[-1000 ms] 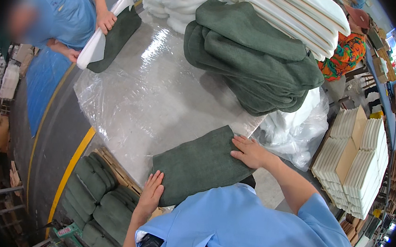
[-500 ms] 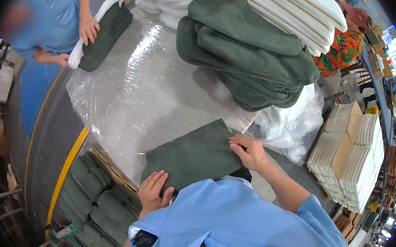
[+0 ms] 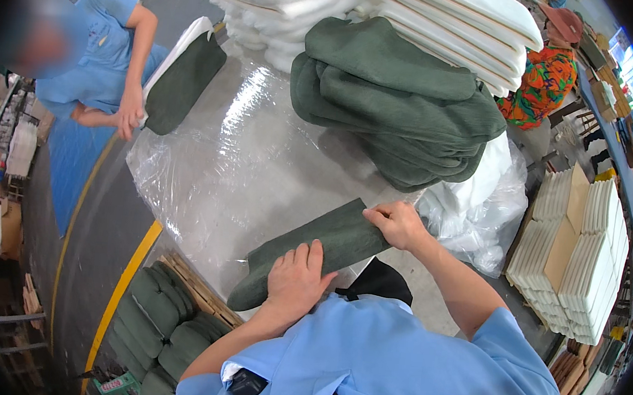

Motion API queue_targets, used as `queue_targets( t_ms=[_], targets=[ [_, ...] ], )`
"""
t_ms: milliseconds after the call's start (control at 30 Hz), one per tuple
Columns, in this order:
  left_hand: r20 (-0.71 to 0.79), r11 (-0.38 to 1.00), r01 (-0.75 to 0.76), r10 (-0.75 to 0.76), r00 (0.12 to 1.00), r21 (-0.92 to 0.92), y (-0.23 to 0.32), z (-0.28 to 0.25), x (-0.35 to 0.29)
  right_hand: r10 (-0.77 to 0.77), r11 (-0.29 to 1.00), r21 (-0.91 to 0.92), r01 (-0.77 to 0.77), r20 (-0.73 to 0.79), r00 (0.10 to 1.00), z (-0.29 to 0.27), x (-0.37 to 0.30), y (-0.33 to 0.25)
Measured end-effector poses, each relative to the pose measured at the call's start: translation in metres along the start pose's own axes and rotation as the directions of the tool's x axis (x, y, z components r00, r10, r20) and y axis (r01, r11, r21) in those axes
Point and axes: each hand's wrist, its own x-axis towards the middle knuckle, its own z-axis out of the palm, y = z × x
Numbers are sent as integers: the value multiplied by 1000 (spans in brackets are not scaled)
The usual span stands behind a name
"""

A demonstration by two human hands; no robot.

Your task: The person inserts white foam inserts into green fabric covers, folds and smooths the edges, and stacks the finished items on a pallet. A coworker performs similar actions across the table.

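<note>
A dark green fabric cushion cover (image 3: pixel 321 235) lies at the table's near edge, close to my body, narrow and folded or tilted. My left hand (image 3: pixel 296 278) rests on its near left part, fingers stretched out and thumb apart. At the cover's right end, my right hand (image 3: pixel 398 226) is closed on the edge, thumb against fingers. Whether anything is inside the cover I cannot tell. Beyond my hands sits a heap of similar green covers (image 3: pixel 401 92) on the plastic-wrapped table (image 3: pixel 221 167).
Stacked white cushion pads (image 3: pixel 460 22) rise at the table's far side. Clear plastic bagging (image 3: pixel 485 205) bulges at the right. Green cushions (image 3: pixel 149 303) lie below left. A co-worker (image 3: pixel 111 52) handles a white pad partly in a green cover (image 3: pixel 187 81). White stacks (image 3: pixel 575 254) stand right.
My left hand has moved right and inward, onto the cover's upper face. The cover now looks narrower, tilted or folded over. The co-worker's hands have come together at the pad's near end.
</note>
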Motion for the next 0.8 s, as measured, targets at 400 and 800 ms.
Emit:
queue_targets(
  t_ms=[400,800],
  targets=[
    [223,997,60,-70,972,53,29,-8,64,38,861,496,110,-280,959,12,21,25],
    [-58,412,276,-637,768,-868,-68,-133,22,97,597,802,4,-77,992,45,-29,51]
  ],
)
